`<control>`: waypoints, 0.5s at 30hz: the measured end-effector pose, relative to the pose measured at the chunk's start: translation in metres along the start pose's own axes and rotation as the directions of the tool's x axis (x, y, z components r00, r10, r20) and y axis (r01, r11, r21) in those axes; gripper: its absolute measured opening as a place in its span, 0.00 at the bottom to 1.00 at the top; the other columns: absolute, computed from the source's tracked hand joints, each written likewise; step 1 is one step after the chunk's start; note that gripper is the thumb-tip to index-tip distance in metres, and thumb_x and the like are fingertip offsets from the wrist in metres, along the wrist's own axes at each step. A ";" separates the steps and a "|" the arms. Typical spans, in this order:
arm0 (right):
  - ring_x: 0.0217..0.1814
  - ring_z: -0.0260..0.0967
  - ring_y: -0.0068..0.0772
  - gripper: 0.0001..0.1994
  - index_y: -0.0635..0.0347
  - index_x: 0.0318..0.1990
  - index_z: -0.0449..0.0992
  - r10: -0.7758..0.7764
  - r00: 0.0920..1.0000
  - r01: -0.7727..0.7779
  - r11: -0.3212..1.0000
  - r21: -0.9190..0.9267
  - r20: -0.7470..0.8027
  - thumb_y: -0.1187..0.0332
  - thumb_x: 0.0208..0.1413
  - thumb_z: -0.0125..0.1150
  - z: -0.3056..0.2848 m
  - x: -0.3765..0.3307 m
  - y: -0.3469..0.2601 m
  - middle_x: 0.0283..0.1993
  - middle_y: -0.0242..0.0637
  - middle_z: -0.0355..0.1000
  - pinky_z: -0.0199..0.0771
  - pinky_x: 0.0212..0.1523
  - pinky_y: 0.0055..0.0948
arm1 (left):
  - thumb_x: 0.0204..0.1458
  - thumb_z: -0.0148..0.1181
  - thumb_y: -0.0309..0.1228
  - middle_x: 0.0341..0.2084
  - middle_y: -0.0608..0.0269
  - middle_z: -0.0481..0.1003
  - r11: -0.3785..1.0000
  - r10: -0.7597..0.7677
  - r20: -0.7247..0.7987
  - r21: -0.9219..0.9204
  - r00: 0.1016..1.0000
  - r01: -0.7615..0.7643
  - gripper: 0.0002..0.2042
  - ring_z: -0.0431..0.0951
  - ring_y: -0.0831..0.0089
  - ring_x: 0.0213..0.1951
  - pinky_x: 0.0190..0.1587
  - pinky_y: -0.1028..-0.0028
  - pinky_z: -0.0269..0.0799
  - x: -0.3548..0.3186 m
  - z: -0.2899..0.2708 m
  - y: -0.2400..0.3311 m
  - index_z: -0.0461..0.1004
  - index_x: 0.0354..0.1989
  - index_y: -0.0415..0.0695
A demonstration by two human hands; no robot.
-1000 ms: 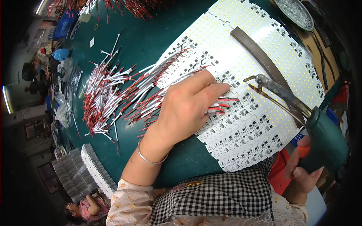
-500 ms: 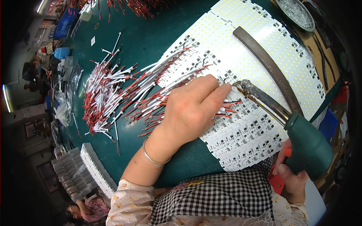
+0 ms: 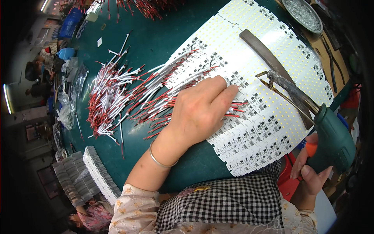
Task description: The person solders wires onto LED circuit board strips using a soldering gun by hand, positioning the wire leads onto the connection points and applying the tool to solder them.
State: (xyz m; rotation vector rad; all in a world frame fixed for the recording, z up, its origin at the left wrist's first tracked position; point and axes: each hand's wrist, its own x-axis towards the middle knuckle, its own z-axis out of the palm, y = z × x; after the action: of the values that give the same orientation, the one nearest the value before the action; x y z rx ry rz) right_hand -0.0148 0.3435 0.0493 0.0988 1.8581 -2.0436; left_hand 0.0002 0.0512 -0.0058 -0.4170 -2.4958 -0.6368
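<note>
My left hand is closed over the LED circuit boards, thumb and forefinger pinched at what looks like a wire; the pinch itself is mostly hidden. Red-and-white wires run beneath and around this hand, several tips poking out past its fingers. At the right, my right hand grips a soldering gun with a green body. Its dark metal tip hangs over the boards, apart from the left fingertips. A thin brass-coloured tube runs alongside the tip.
A dark curved metal bar lies across the boards. Loose wires are heaped on the green table. A metal bowl of shiny bits stands far right. White stacked parts sit at the left edge, with other people beyond.
The soldering gun has drawn back to the right, its tip leaving the spot by my left fingertips. My left hand has barely moved.
</note>
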 end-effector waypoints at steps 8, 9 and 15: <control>0.12 0.58 0.21 0.32 0.79 0.52 0.56 -0.266 0.963 0.268 0.962 -0.055 0.047 0.67 0.44 0.63 -0.002 -0.003 0.003 0.25 0.39 0.64 0.64 0.10 0.18 | 0.30 0.59 0.13 0.29 0.57 0.72 0.996 0.038 0.020 0.076 0.999 -0.040 0.20 0.72 0.65 0.25 0.26 0.72 0.69 0.004 -0.013 0.005 0.73 0.38 0.39; 0.12 0.59 0.21 0.31 0.79 0.52 0.56 -0.257 0.962 0.263 0.963 -0.056 0.094 0.68 0.44 0.62 -0.010 -0.005 0.003 0.25 0.39 0.64 0.63 0.11 0.18 | 0.30 0.59 0.13 0.29 0.57 0.72 0.996 0.041 0.016 0.082 0.999 -0.042 0.20 0.72 0.65 0.25 0.26 0.72 0.69 0.002 -0.022 0.009 0.73 0.38 0.39; 0.15 0.61 0.21 0.31 0.78 0.54 0.55 -0.385 0.914 0.405 0.884 -0.233 0.127 0.69 0.45 0.59 -0.044 -0.024 -0.020 0.23 0.38 0.64 0.60 0.13 0.17 | 0.45 0.56 0.14 0.25 0.58 0.70 0.990 -0.124 -0.105 -0.080 0.987 0.116 0.09 0.72 0.69 0.24 0.25 0.74 0.69 -0.031 -0.059 0.038 0.69 0.36 0.37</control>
State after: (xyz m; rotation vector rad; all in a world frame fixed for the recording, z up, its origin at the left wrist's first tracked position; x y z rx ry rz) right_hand -0.0080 0.3928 0.0700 -0.4596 2.2143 -1.9911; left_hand 0.0655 0.0481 0.0348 -0.2526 -2.4115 -0.7796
